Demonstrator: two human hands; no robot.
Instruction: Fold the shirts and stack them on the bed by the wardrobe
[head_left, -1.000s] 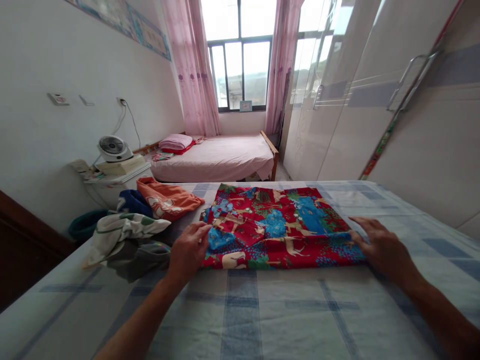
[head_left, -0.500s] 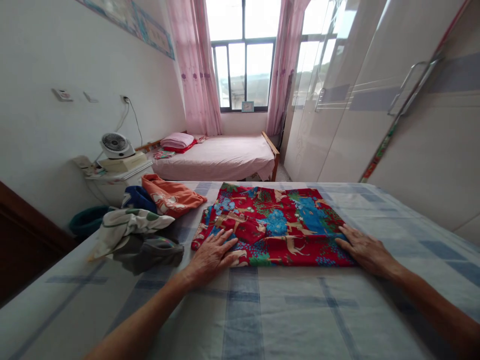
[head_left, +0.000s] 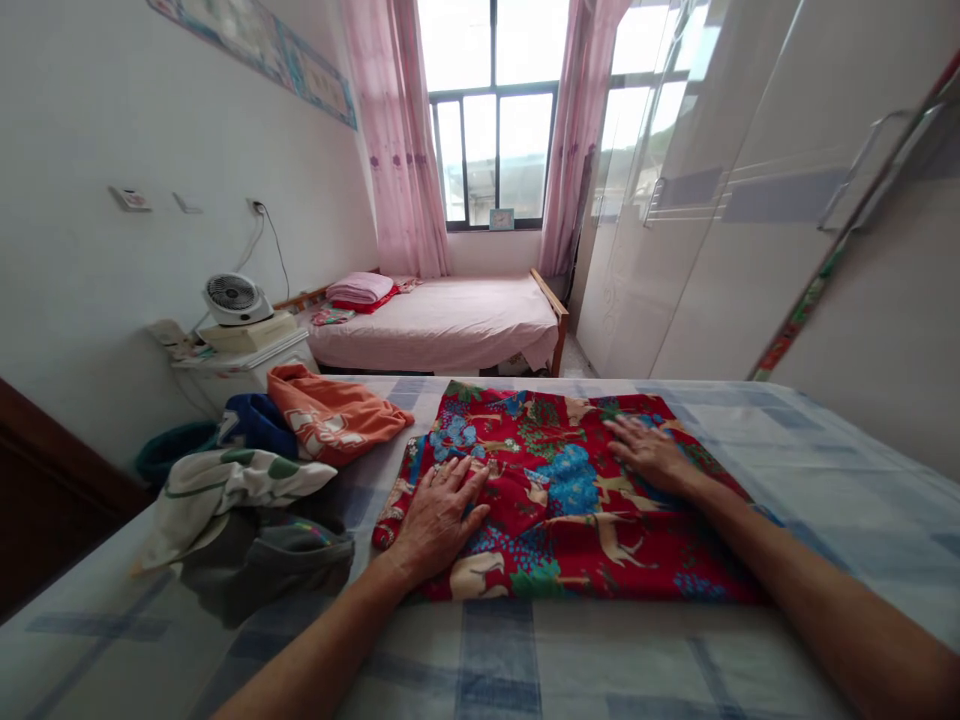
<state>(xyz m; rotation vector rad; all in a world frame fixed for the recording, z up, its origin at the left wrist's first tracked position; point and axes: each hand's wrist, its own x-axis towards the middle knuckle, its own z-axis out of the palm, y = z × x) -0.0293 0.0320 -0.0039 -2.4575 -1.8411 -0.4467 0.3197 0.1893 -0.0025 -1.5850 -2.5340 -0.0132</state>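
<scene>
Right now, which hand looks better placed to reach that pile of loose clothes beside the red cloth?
Probably the left hand: it lies flat on the red printed cloth at its left edge, next to the clothes pile. The right hand rests farther right.

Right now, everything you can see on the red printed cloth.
The red printed cloth looks like thin woven fabric, red with blue and green patches and tan animal figures. It lies folded flat in a rough rectangle on the blue-checked bed sheet, layers showing at its left edge. The left hand rests palm-down on its left part, the right hand on its upper right.
</scene>
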